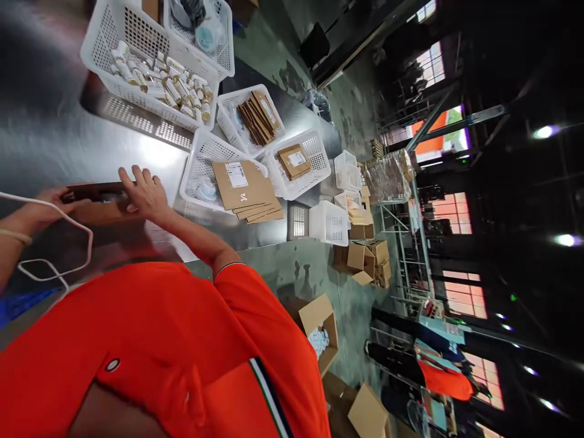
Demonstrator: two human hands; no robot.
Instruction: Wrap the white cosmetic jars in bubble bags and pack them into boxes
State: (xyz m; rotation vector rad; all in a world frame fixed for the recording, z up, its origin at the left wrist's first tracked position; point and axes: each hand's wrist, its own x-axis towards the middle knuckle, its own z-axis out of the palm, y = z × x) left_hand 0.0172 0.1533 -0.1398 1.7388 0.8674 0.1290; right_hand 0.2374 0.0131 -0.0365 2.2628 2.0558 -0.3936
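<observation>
A small brown cardboard box [104,212] lies on the metal table in front of me, its dark opening facing away from my body. My left hand [48,208] grips its left end, the fingers partly hidden behind a white cable [45,199]. At the right end, my right hand [148,193] holds the box's edge, thumb low and fingers bent over the side. Something pale shows inside the opening, too small to make out. Just right of that hand, a white basket [191,164] holds flat cardboard mailers [246,185] with a label and clear wrapped items.
Beyond the box, a white basket [109,30] holds many small white-and-gold bottles [171,85]. More baskets with folded cardboard [258,118] and labelled mailers [294,161] line the metal table [36,134]. Open cartons [319,313] stand on the floor; people [438,365] are farther off.
</observation>
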